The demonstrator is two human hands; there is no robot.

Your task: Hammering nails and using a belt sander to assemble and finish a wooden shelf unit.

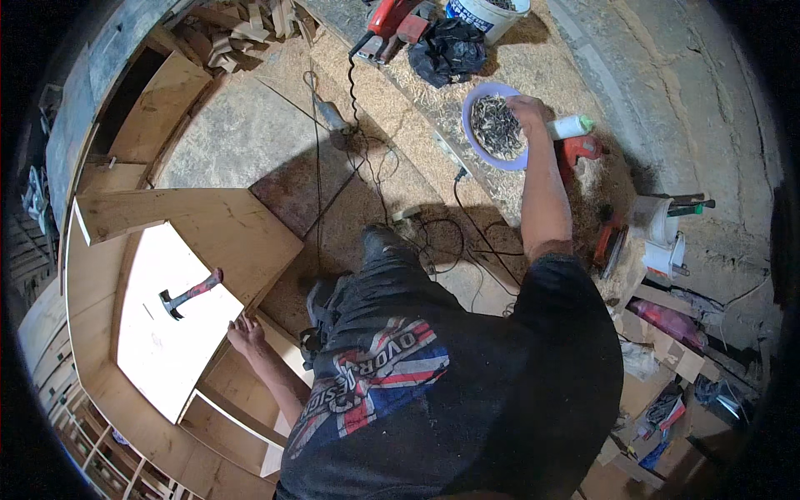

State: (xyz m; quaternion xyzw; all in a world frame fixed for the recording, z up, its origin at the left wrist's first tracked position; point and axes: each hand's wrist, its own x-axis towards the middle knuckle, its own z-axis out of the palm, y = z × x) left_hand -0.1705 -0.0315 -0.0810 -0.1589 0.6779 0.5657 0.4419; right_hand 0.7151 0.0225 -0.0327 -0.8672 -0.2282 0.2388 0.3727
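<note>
My right hand reaches over the rim of a light purple bowl at the upper right. Its fingers bend down toward a heap of thin, dark and pale metal pieces, which look like nails or screws. Anything between the fingertips is too small to make out. Down at the left, my left hand is at the edge of a white panel in a curved wooden frame, its fingers slightly bent and apart. A claw hammer with a red and black handle lies on that panel.
Around the bowl on the dusty bench stand a white bottle, a red power tool, a black plastic bag and a white bucket. A red corded tool is farther back. Black cables tangle across the floor.
</note>
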